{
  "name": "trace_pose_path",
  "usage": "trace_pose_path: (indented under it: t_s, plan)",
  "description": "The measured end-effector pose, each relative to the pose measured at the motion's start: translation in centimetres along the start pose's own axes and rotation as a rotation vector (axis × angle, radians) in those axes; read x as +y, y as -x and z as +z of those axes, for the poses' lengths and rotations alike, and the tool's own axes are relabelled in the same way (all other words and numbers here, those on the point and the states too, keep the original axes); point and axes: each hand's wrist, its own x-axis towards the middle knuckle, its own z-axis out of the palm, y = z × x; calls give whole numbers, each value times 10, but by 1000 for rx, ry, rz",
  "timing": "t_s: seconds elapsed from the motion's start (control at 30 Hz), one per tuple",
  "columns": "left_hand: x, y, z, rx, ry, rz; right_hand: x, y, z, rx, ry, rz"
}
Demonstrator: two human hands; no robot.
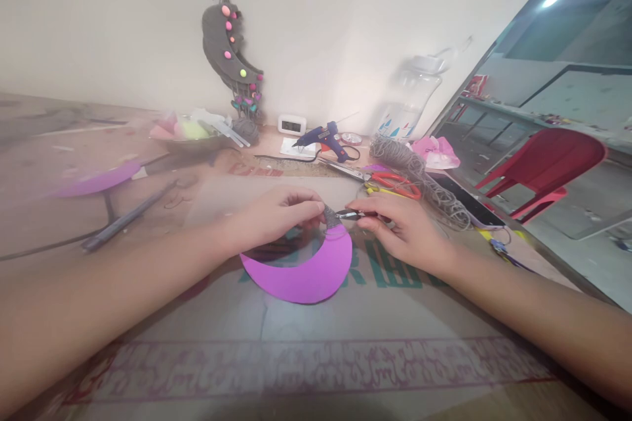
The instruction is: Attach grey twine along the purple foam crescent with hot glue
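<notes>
A purple crescent moon cutout (309, 276) lies before me, its upper right tip wrapped in grey yarn (332, 216). My left hand (291, 214) pinches that wrapped tip between thumb and fingers. In my right hand (402, 227) is a small pair of dark-handled snips (351, 214), fingers closed round the handles. The metal jaws of the snips touch or nearly touch the yarn at the tip; the exact contact is too small to tell. The cutout's left tip is partly hidden behind my left hand and wrist.
Orange-handled scissors (395, 183), a blue glue gun (326, 139) and a grey yarn skein (419, 177) lie beyond my hands. A phone (464, 200) rests at right. A clear bottle (409, 99), small clock (291, 124) and decorated grey crescent (224, 46) are against the wall.
</notes>
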Motion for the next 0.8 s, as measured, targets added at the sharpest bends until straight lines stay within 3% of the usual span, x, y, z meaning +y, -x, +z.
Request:
trace_pose_path:
  t_s: [0.5,0.8]
  plan:
    - [0,0,0,-13,-8,-2,-2,0,0,20,-39,2]
    - [-3,-2,0,8,-19,-6,-5,0,-1,-2,44,-92]
